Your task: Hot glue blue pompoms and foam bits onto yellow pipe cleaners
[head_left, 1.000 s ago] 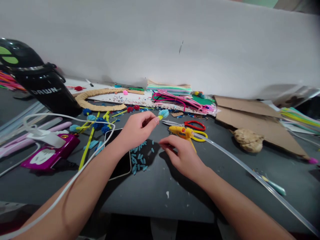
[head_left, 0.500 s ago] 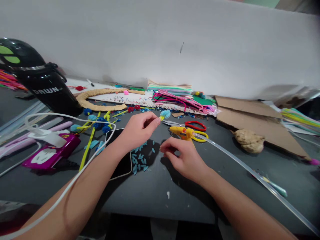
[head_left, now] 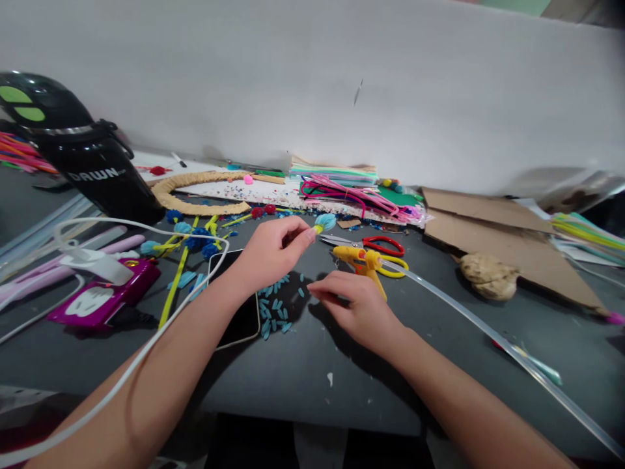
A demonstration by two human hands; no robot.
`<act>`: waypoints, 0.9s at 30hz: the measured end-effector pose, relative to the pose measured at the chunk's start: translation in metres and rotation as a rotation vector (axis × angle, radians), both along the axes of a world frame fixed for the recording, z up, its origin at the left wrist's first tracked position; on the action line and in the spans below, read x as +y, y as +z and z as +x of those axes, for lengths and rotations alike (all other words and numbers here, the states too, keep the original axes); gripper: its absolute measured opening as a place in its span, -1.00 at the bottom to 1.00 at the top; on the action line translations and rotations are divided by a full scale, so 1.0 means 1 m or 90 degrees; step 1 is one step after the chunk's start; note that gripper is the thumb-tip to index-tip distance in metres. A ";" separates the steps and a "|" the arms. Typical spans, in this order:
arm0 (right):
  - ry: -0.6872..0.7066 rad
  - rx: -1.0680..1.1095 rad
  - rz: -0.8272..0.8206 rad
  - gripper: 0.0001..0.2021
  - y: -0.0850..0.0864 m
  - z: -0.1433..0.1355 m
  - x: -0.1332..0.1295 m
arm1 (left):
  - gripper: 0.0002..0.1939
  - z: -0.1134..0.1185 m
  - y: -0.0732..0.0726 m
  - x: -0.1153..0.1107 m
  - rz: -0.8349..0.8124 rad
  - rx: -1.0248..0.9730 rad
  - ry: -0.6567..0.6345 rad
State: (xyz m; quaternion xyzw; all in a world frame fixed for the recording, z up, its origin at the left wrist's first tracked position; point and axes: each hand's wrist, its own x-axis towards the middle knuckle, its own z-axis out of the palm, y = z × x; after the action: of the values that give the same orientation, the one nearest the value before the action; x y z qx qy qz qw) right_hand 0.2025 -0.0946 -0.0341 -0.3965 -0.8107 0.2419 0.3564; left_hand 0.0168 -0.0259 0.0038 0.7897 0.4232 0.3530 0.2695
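Note:
My left hand (head_left: 280, 251) is closed in a pinch on a small light blue flower bud (head_left: 325, 223) by its yellow base. The bud's blue petals point up and to the right. Lower down, my right hand (head_left: 354, 301) reaches left with its fingers stretched and the thumb slightly apart from them. Its fingertips are beside loose light blue petal pieces (head_left: 277, 306), which lie scattered on the table next to a dark phone (head_left: 247, 320). My left forearm covers part of that phone. I see nothing held in the right hand.
Behind my right hand lie a yellow glue gun (head_left: 359, 259) with a long clear glue stick (head_left: 459, 308) and scissors (head_left: 383, 245). A black bottle (head_left: 105, 169), a purple power block (head_left: 105, 296) and a white cable (head_left: 141, 355) are left. Cardboard (head_left: 493, 228) lies right.
My right hand has moved slightly left towards the loose petal pieces, and its fingers have straightened. The left hand keeps its pinch on the bud. The view has shifted a little.

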 end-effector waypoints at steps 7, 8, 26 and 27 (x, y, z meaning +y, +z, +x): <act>-0.008 0.073 -0.001 -0.76 0.005 0.000 -0.001 | -0.69 -0.001 0.002 0.000 0.000 0.010 -0.010; -0.023 0.087 -0.011 -0.77 0.007 0.001 0.000 | -0.69 -0.001 0.002 0.000 0.000 0.010 -0.010; -0.232 0.339 0.007 -0.84 0.008 -0.004 0.002 | -0.65 0.021 -0.004 -0.013 -0.199 -0.129 -0.091; -0.234 0.342 0.006 -0.83 0.008 -0.004 0.002 | -0.65 0.021 -0.004 -0.014 -0.197 -0.123 -0.093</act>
State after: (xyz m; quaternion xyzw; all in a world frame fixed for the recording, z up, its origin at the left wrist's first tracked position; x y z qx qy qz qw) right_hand 0.1987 -0.0925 -0.0257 -0.4563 -0.6035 0.2661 0.5973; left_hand 0.0376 -0.0395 -0.0005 0.7299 0.3860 0.3374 0.4521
